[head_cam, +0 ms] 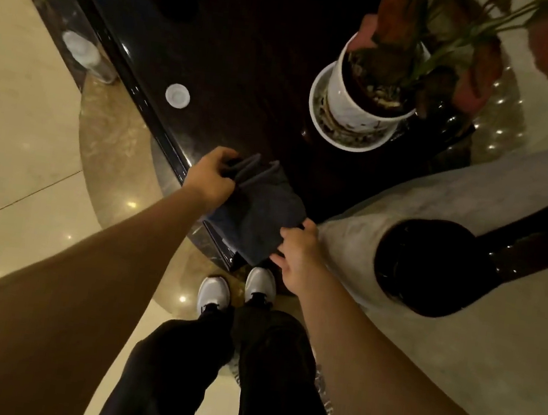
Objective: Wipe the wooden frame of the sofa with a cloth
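Observation:
A dark grey cloth (258,212) lies folded on the near corner of a dark glossy wooden table (235,64). My left hand (209,177) pinches the cloth's far left folds. My right hand (298,253) grips its near right edge. To the right stands the sofa: a pale grey upholstered arm (438,206) ending in a dark polished wooden frame piece (431,268). Neither hand touches the sofa.
A white plant pot (366,91) on a saucer with red-green leaves stands at the table's far right. A small white round lid (177,95) lies on the table's left side. A clear bottle (87,57) stands on the floor left of the table. My white shoes (238,289) are at the table corner.

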